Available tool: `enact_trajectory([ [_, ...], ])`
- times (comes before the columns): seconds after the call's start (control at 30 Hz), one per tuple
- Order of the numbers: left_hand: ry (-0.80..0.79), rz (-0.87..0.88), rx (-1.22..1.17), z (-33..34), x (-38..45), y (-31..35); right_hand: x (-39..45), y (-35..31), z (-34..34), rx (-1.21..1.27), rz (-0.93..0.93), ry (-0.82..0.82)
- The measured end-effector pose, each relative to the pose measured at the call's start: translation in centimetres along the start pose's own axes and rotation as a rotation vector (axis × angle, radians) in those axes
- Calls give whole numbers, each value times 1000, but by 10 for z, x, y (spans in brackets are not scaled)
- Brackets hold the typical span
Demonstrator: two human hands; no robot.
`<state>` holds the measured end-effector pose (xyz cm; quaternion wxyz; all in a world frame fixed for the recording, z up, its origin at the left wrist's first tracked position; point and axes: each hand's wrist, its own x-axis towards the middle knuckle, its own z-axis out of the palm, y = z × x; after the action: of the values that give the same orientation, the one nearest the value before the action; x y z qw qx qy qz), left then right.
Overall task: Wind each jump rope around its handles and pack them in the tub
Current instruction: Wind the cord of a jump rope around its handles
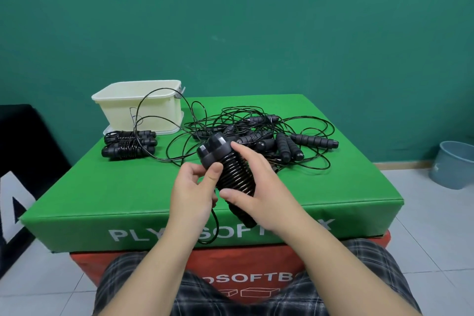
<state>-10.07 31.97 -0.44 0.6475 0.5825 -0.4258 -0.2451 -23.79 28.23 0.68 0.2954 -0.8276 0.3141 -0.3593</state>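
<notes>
Over the near half of the green box top I hold a black jump rope point(232, 172), its cord coiled in many turns around the paired handles. My right hand point(259, 187) grips the coiled bundle from the right, thumb across the lower turns. My left hand point(195, 187) pinches the cord's loose end against the bundle's left side; a loop hangs below. Two wound ropes point(129, 145) lie at the far left. A tangle of loose ropes point(269, 138) covers the far middle and right. The cream tub point(143, 108) stands at the far left corner, on its lid.
The green soft box point(128, 197) sits on a red one point(230, 282). A blue bucket point(454, 167) stands on the tiled floor at right. A black object is at the left edge. The green wall is close behind. My knees in checked shorts are below.
</notes>
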Motion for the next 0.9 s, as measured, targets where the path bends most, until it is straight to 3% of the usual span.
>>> enact_trajectory([
  [0.1, -17, 43, 95, -4, 2, -4, 0, 3, -1, -3, -10, 31],
  [0.23, -84, 164, 271, -12, 5, -15, 0, 8, -2, 188, 79, 87],
  [0.33, -144, 205, 183, -13, 5, -16, 0, 6, -5, 358, 123, 98],
  [0.5, -184, 269, 135, -16, 2, -21, 0, 6, -8, 436, 145, 104],
  [0.73, -264, 164, -51, -8, -3, -19, 1, 6, -9, 661, 168, 36],
  [0.9, -376, 230, 2, -16, 0, -11, -1, 7, -14, 850, 209, 55],
])
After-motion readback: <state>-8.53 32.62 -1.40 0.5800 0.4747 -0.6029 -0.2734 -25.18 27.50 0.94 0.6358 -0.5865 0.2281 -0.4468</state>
